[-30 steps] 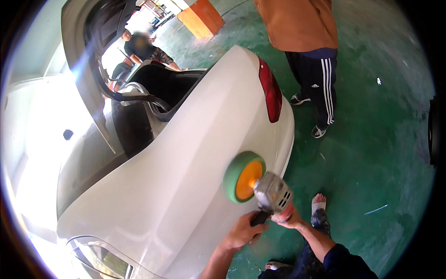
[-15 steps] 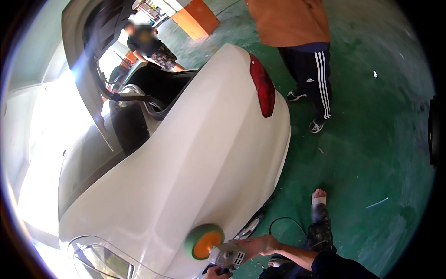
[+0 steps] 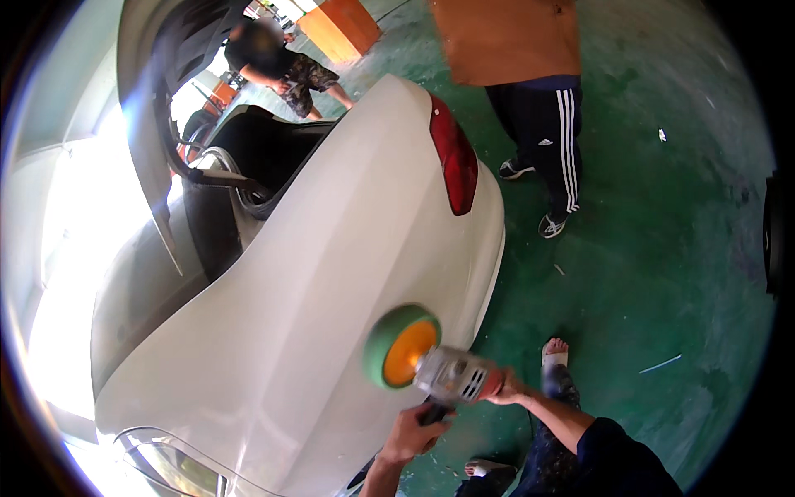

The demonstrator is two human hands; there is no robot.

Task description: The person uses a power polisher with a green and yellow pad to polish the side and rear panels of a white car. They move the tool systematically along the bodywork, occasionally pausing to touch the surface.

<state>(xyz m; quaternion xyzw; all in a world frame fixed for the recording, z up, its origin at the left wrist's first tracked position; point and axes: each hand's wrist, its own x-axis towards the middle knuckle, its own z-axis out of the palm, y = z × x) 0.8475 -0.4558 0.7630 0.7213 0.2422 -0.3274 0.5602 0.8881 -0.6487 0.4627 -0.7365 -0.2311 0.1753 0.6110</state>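
Both my hands hold a polisher [image 3: 454, 374] with a grey metal head and a red body. My left hand [image 3: 410, 432] is closed around its black side handle. My right hand [image 3: 508, 388] grips the rear of the red body. The polisher's round pad [image 3: 383, 352], green with an orange backing, is tilted against or just over the white car's rear side panel [image 3: 331, 282]; whether it touches cannot be told. The red tail light [image 3: 455, 157] lies farther along the panel.
The trunk lid [image 3: 137, 99] stands raised at the left. A side window [image 3: 178, 468] is at the lower left. One person [image 3: 538, 124] in striped trousers stands beyond the tail light, another [image 3: 286, 74] behind the trunk. An orange block [image 3: 339, 31] rests on the green floor [image 3: 654, 273].
The polisher and both hands have moved up and slightly right along the panel, toward the tail light. More of my left hand shows. The person behind the trunk has shifted right.
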